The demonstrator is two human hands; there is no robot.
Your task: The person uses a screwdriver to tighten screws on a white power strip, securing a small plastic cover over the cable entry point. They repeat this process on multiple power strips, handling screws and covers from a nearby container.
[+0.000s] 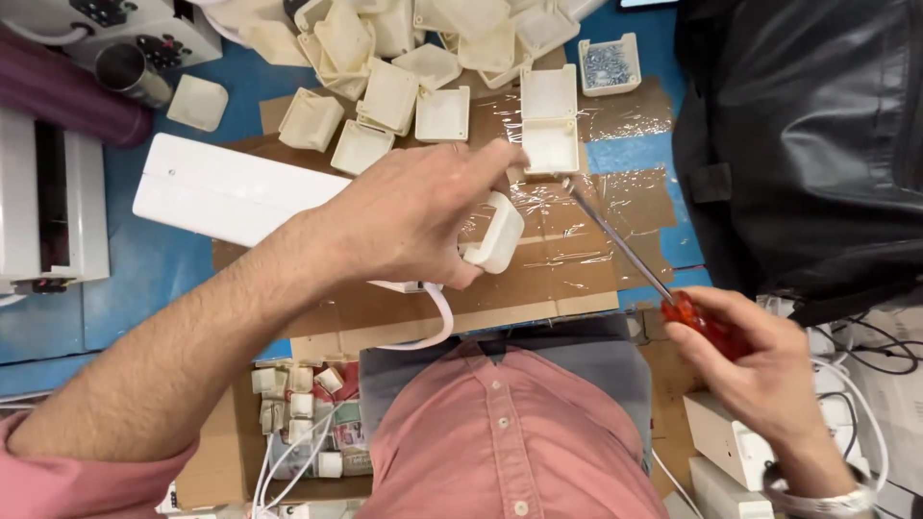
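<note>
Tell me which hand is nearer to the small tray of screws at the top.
Left. The left hand holds a white plastic case mid-table, below and left of the screw tray. The right hand grips the red-handled screwdriver near the bottom right, farther away.

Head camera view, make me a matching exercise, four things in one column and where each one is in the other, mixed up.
Things:
1. screwdriver
2. small tray of screws
3. white plastic box with a cable
4. black bag

Places:
A. held under the left hand
B. far side of the table, beside the pile of white housings
C. red handle in the right hand, tip at a white housing
D. right edge of the table

Pairs: 1-C, 2-B, 3-A, 4-D
</note>
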